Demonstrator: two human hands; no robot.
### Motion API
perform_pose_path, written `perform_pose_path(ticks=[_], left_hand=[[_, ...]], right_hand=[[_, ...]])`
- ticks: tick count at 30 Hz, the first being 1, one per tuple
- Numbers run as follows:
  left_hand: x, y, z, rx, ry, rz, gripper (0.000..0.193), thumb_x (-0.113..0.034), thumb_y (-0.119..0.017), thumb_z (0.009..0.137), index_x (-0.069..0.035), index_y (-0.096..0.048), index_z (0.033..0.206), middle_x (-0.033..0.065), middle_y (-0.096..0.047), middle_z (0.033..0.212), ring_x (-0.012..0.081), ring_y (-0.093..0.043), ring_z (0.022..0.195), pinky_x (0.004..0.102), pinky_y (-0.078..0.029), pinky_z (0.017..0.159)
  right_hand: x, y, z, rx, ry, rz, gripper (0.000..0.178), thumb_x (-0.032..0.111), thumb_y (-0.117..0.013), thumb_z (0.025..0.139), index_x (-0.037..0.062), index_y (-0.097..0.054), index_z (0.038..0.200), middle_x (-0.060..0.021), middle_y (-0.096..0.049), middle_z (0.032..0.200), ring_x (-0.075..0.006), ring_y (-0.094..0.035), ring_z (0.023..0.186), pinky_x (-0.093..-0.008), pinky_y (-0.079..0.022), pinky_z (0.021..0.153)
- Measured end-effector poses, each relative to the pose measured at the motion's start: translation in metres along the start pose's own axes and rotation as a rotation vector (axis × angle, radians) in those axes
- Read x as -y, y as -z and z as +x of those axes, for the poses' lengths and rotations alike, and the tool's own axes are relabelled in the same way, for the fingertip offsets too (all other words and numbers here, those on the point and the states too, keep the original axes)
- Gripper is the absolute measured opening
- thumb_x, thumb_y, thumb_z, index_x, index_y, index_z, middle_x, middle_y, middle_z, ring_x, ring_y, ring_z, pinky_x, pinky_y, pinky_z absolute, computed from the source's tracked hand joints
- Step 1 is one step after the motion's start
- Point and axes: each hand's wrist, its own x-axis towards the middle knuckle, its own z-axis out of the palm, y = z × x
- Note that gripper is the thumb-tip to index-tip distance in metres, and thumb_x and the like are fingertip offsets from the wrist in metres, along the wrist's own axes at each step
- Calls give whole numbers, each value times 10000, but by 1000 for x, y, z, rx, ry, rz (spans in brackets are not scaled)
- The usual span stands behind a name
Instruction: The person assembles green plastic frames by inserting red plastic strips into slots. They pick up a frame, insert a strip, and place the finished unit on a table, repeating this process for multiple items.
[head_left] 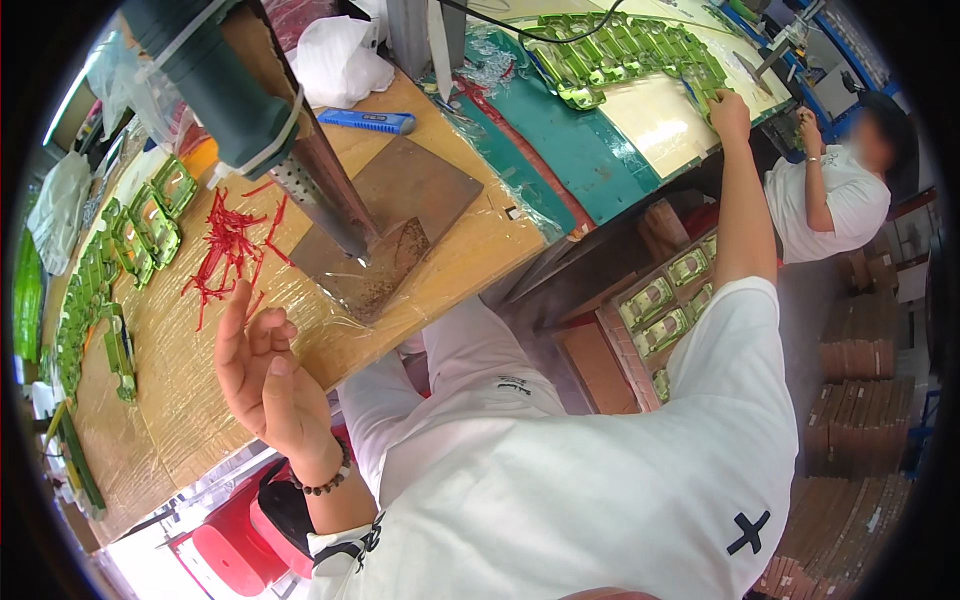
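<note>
My left hand is raised over the front edge of the wooden bench, holding nothing, its fingers apart and partly curled. A pile of thin red plastic strips lies just beyond it. My right arm stretches far to the right, where my right hand closes on the edge of a green plastic part at the end of a group of similar parts. Above the bench hangs a dark green heat gun, its perforated metal nozzle pointing down at a brown plate.
A blue utility knife lies behind the plate. More green parts line the bench's left side. A box of green parts stands below, at right. Another person is at the far right, near cardboard stacks. A red stool is lower left.
</note>
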Motion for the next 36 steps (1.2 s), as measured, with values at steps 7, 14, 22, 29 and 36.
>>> perform_pose_path(ticks=[7, 14, 22, 29, 36], left_hand=[[-10, 8, -7, 46, 22, 37, 455, 49, -463, 742, 4, -458, 1195, 183, -402, 1306, 219, -518, 1033, 334, -401, 882], [-70, 138, 31, -133, -147, 1130, 288, -130, -554, 761, -57, -595, 1036, 205, -462, 1229, 336, -467, 1109, 389, -375, 921], [-79, 254, 91, 9, 231, 1702, 467, -412, -582, 798, -84, -569, 1130, 180, -469, 1235, 338, -492, 1078, 388, -396, 905], [-73, 214, 78, 110, 230, 1771, 375, -348, -619, 704, 6, -609, 826, 179, -561, 954, 328, -569, 883, 406, -464, 747], [-63, 192, 61, 65, 79, 1866, 471, -467, -622, 726, 2, -605, 771, 153, -568, 806, 313, -591, 734, 396, -477, 628]], right_hand=[[-47, -12, 0, -490, 147, 75, 368, 318, -513, 834, 37, -586, 1061, -165, -606, 1022, -293, -573, 927, -364, -456, 788], [161, 89, -338, -921, 1324, 1131, 161, -18, -420, 837, -78, -461, 980, -193, -555, 759, -278, -561, 623, -395, -505, 519], [307, 149, -417, 5, 1329, 1144, 206, 65, -597, 738, -9, -586, 930, -140, -597, 917, -288, -584, 815, -350, -490, 712], [372, 142, -405, 32, 1120, 680, 86, 33, -547, 730, 10, -574, 808, -119, -588, 815, -271, -576, 814, -357, -463, 728], [380, 168, -401, 299, 1207, 435, 223, 69, -503, 796, 33, -608, 989, -133, -615, 860, -284, -575, 870, -378, -455, 744]])
